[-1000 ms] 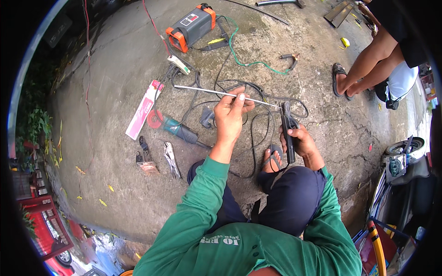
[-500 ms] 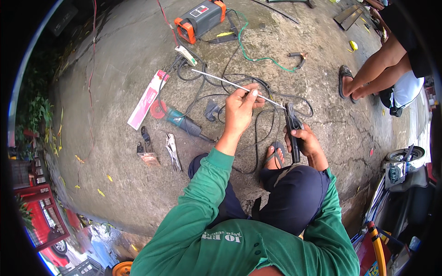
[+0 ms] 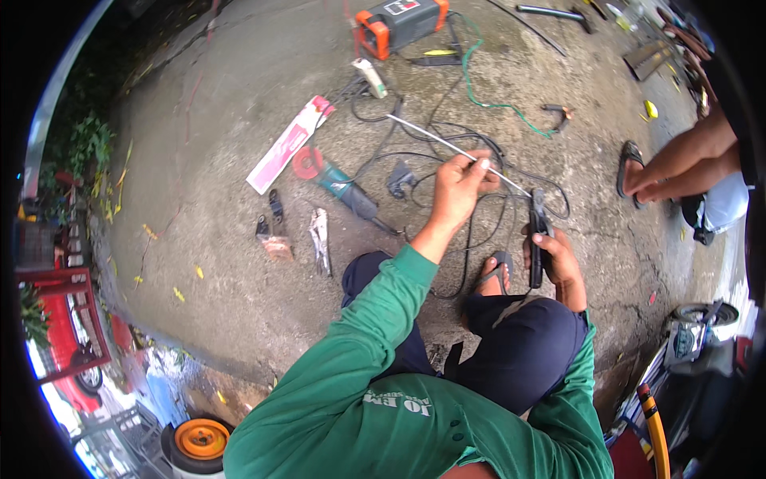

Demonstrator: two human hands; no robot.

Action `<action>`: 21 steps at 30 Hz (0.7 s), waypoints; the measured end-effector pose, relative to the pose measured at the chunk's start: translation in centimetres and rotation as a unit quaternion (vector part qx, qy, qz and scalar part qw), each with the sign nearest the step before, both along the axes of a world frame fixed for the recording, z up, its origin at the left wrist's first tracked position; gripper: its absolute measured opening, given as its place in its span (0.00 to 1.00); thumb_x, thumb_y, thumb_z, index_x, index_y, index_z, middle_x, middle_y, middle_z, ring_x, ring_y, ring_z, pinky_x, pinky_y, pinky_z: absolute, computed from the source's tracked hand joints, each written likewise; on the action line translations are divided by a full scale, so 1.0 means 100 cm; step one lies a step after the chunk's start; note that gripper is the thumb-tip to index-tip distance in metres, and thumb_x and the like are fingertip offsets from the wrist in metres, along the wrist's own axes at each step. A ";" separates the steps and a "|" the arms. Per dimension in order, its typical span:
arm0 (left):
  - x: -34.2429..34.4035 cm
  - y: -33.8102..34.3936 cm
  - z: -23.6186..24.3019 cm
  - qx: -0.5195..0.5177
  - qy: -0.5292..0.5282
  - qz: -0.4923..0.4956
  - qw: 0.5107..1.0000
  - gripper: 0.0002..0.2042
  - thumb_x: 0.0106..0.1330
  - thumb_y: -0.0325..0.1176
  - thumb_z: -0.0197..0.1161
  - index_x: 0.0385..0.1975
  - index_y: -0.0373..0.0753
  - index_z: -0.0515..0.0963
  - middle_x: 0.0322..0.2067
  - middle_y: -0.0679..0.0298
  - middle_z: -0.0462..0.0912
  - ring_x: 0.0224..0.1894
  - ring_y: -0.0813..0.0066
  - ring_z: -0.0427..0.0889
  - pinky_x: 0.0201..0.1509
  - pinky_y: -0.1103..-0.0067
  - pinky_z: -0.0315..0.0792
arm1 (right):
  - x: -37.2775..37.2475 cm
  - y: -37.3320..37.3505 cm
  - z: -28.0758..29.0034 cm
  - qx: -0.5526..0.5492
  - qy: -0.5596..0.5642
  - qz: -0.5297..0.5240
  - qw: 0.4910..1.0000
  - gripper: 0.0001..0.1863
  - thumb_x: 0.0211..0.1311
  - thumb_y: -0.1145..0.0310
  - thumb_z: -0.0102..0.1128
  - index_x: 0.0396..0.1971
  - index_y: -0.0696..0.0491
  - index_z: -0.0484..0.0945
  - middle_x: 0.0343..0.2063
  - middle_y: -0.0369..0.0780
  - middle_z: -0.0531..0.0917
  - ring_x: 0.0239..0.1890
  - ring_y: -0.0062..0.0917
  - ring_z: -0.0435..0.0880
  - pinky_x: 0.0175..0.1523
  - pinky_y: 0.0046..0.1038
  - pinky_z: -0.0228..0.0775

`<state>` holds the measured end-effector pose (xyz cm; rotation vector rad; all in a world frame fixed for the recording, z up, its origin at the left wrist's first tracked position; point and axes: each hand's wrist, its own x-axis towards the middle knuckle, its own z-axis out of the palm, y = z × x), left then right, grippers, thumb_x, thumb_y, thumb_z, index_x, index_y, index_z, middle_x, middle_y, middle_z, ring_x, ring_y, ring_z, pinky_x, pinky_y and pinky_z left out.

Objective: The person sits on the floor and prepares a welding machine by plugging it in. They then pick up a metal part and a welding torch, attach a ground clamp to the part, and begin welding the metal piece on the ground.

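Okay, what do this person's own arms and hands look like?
The left sleeve and right sleeve are long and green, the left ending in a snug cuff. The left hand and right hand are bare, without gloves.

I'm out in an open-air yard in use as a workshop: rough, cracked concrete (image 3: 215,335) underfoot, scattered with yellow leaves (image 3: 179,294), a welding machine (image 3: 404,27) and an angle grinder (image 3: 349,191) on it, green plants (image 3: 92,152) along one edge, an orange-rimmed wheel (image 3: 199,440) and a red vehicle (image 3: 56,326) off to the side.
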<state>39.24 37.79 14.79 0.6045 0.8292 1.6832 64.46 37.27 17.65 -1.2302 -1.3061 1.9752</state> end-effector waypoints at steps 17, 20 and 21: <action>-0.206 -0.234 -0.157 -0.267 0.303 0.251 0.880 0.14 0.67 0.29 0.71 0.50 0.34 0.81 0.35 0.60 0.87 0.33 0.77 0.86 0.38 0.80 0.81 | 0.130 -0.015 0.008 0.122 -0.030 -0.229 0.965 0.34 0.69 0.55 0.65 0.66 0.59 0.66 0.33 0.36 0.77 0.31 0.22 0.78 0.37 0.26 0.73; -0.300 -0.310 -0.202 -0.354 0.448 0.403 0.715 0.17 0.58 0.28 0.76 0.46 0.35 0.80 0.36 0.56 0.87 0.36 0.65 0.87 0.42 0.70 0.80 | 0.178 -0.022 0.022 0.187 -0.124 -0.252 0.941 0.31 0.70 0.60 0.65 0.67 0.59 0.67 0.34 0.36 0.78 0.32 0.21 0.78 0.40 0.26 0.72; -0.312 -0.320 -0.212 -0.402 0.468 0.404 0.675 0.22 0.56 0.31 0.78 0.50 0.35 0.79 0.40 0.54 0.86 0.41 0.60 0.86 0.47 0.68 0.79 | 0.193 -0.026 0.030 0.207 -0.136 -0.269 0.931 0.31 0.70 0.61 0.65 0.67 0.58 0.67 0.34 0.36 0.78 0.33 0.21 0.78 0.40 0.25 0.72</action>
